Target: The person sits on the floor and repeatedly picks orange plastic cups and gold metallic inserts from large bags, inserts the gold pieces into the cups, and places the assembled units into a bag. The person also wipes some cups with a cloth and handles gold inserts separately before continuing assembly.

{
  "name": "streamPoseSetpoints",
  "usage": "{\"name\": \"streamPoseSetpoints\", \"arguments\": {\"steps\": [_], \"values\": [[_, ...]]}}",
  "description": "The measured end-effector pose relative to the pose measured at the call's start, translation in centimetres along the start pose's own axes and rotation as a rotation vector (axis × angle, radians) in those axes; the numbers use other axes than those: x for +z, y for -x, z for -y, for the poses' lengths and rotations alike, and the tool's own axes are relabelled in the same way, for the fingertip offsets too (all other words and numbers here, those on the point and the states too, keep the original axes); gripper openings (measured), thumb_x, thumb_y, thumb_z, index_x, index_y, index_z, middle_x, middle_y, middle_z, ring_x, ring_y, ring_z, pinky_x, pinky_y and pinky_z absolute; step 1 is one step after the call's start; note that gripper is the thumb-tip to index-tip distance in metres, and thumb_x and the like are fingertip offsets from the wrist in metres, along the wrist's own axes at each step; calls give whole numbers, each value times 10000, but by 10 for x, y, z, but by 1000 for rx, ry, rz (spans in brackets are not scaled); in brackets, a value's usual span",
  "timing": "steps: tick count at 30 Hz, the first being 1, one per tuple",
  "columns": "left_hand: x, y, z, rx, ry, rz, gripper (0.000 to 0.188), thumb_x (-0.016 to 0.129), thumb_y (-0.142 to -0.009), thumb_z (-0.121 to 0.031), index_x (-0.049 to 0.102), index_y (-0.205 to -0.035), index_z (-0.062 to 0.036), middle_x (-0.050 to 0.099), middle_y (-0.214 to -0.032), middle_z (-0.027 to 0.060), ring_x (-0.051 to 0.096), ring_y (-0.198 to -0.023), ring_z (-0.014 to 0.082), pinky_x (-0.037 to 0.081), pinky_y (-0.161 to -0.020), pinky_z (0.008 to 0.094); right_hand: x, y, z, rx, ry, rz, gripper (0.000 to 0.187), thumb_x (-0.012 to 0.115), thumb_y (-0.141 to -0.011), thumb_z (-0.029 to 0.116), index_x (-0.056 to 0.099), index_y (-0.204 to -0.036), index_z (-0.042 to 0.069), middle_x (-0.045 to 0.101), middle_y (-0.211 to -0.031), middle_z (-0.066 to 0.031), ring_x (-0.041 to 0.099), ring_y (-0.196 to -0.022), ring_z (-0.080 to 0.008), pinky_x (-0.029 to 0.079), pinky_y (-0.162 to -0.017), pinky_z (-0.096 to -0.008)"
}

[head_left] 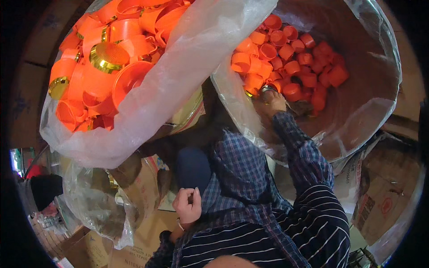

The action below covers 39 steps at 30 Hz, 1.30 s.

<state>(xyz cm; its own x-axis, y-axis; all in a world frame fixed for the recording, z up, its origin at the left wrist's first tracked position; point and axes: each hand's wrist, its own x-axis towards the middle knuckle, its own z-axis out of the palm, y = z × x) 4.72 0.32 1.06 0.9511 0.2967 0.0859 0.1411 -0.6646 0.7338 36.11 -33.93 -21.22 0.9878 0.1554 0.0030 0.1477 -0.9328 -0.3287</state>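
Deep inside the lined container on the right, my right hand (pixel 276 105) reaches to the near edge of a heap of small orange cups (pixel 292 68). Its fingers close on a cup with a shiny metallic base (pixel 268 89), partly hidden by the hand. Over my lap, my left hand (pixel 187 205) is curled closed, with nothing visible in it. To the upper left, a plastic bag (pixel 134 120) brims with larger orange cups (pixel 131 80), several with shiny gold bases (pixel 108 56).
A clear plastic liner (pixel 375 111) covers the right container's wall. Crumpled clear plastic (pixel 96 201) and a cardboard box (pixel 143 185) lie at the lower left. Another cardboard box (pixel 384 203) stands at the right. A dark object (pixel 46 191) is at the far left.
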Motion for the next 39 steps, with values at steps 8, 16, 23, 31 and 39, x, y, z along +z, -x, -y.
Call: {"name": "streamPoseSetpoints", "arguments": {"steps": [8, 16, 23, 31, 39], "values": [[4, -6, 0, 64, -30, 11, 130, 757, -818, -44, 628, -820, -57, 578, -654, 93, 572, -510, 226, 437, -480, 328, 64, -74, 12, -74, -127, 159, 400, 585, -902, 226, 570, -1292, 138, 646, -1206, -223, 643, -1036, -394, 517, -885, -493], [-1, -13, -2, -6, -19, 98, 125, 758, -824, -73, 633, -820, -56, 602, -651, 84, 577, -483, 192, 443, -467, 303, 47, -130, 21, -186, -76, 72, 260, 601, -886, 218, 717, -1090, 106, 562, -1334, -118, 563, -1127, -321, 475, -927, -458], [3, -18, -6, -12, 4, 59, 125, 760, -820, -65, 636, -815, -58, 599, -653, 88, 570, -499, 206, 441, -478, 309, 49, -174, 36, -249, 649, 417, 254, 570, -929, 197, 740, -1095, 108, 545, -1270, -88, 546, -1140, -292, 442, -877, -440], [9, -15, -4, 17, 77, 8, 126, 755, -830, -70, 631, -820, -54, 591, -667, 99, 571, -520, 238, 434, -488, 323, 74, -136, -54, -234, 275, 175, 258, 554, -938, 176, 691, -1110, 41, 622, -1094, -112, 611, -993, -297, 492, -826, -449], [-1, -19, -14, 29, 129, 16, 122, 731, -865, -66, 616, -833, -41, 603, -699, 98, 605, -579, 219, 461, -547, 317, -64, -28, -23, 456, -971, 138, 231, 624, -940, 188, 647, -1078, 4, 683, -909, -98, 686, -720, -242, 563, -661, -350]]}}
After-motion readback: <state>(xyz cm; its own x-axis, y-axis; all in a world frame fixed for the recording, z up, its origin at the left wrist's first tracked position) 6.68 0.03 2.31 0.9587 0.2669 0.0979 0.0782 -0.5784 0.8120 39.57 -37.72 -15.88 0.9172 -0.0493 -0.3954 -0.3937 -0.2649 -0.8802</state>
